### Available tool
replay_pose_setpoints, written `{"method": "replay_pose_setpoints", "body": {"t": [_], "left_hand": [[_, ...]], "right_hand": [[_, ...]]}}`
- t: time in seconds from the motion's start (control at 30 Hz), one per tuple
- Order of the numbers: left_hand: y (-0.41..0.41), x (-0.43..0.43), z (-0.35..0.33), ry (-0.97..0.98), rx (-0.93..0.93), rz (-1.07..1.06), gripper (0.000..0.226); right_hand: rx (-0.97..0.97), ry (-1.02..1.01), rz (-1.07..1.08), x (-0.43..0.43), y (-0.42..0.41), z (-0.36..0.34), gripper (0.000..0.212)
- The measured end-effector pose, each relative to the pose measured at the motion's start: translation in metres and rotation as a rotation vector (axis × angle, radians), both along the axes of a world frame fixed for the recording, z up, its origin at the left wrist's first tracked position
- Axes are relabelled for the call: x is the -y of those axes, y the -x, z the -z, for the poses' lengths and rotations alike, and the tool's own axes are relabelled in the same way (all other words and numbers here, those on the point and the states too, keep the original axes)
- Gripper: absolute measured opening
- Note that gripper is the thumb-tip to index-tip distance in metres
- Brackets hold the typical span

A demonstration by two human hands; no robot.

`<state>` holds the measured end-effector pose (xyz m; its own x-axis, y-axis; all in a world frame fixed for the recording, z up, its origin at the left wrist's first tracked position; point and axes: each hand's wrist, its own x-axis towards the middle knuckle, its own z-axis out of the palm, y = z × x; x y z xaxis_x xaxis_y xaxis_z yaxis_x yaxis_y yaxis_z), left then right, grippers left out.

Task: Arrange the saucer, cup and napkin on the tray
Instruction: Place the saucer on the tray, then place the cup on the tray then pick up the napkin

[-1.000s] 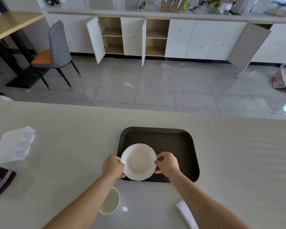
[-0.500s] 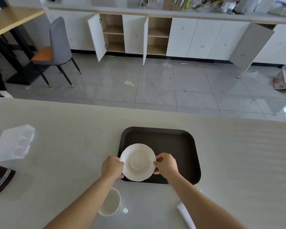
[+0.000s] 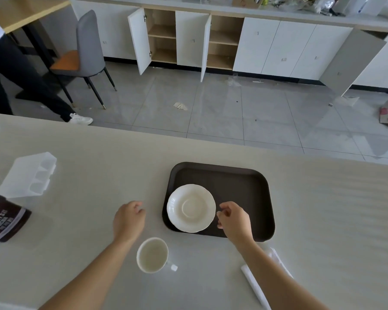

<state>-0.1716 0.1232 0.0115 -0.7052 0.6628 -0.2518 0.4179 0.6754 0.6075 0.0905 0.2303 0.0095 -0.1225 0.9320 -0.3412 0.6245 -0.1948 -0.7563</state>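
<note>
Napkin (image 3: 254, 285) and cup (image 3: 153, 255) lie nearest on the counter (image 3: 99, 153). Left hand (image 3: 128, 220) hovers loosely curled, empty, left of the tray (image 3: 244, 182). Right hand (image 3: 234, 220), fingers curled, empty, sits just beside the saucer (image 3: 191, 208), which rests in the tray's near-left corner.

Lighting is bright, even daylight. Strong glare lies on the floor tiles (image 3: 233, 113) at far right, where a white patch is washed out. The counter (image 3: 99, 157) shows a soft sheen near the cup (image 3: 152, 255) and only faint shadows under the forearms. The dark tray (image 3: 244, 180) holds little detail. Wide-angle distortion bends the cabinets (image 3: 278, 48) and counter edge. Focus is slightly soft overall, with the corners blurred.
</note>
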Motion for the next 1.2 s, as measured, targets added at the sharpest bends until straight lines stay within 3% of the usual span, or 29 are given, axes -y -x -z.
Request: {"method": "replay_pose_setpoints", "body": {"t": [0.03,0.13,0.23,0.37,0.47,0.63,0.8,1.2], "left_hand": [[0.006,0.01,0.005,0.032,-0.062,0.003,0.023],[0.021,0.038,0.027,0.173,-0.281,0.073,0.042],[0.022,0.058,0.048,0.364,-0.346,0.174,0.053],[0.011,0.068,0.065,0.302,-0.368,0.178,0.051],[0.007,0.072,0.071,0.237,-0.396,0.171,0.058],[0.011,0.073,0.077,0.208,-0.434,0.149,0.057],[0.013,0.072,0.079,0.203,-0.457,0.141,0.059],[0.012,0.073,0.083,0.183,-0.462,0.125,0.061]], "right_hand": [[-0.015,-0.031,-0.011,0.008,-0.001,-0.003,0.017],[-0.075,-0.017,-0.113,0.037,-0.001,-0.01,0.024],[-0.072,0.029,-0.308,0.067,0.004,-0.013,0.031],[-0.016,0.073,-0.532,0.093,0.007,-0.015,0.045],[-0.009,0.052,-0.634,0.106,0.011,-0.014,0.042],[0.022,-0.091,-0.672,0.123,0.021,-0.006,0.044],[-0.01,-0.183,-0.631,0.131,0.031,0.003,0.027],[-0.02,-0.21,-0.55,0.126,0.034,0.009,0.011]]}}
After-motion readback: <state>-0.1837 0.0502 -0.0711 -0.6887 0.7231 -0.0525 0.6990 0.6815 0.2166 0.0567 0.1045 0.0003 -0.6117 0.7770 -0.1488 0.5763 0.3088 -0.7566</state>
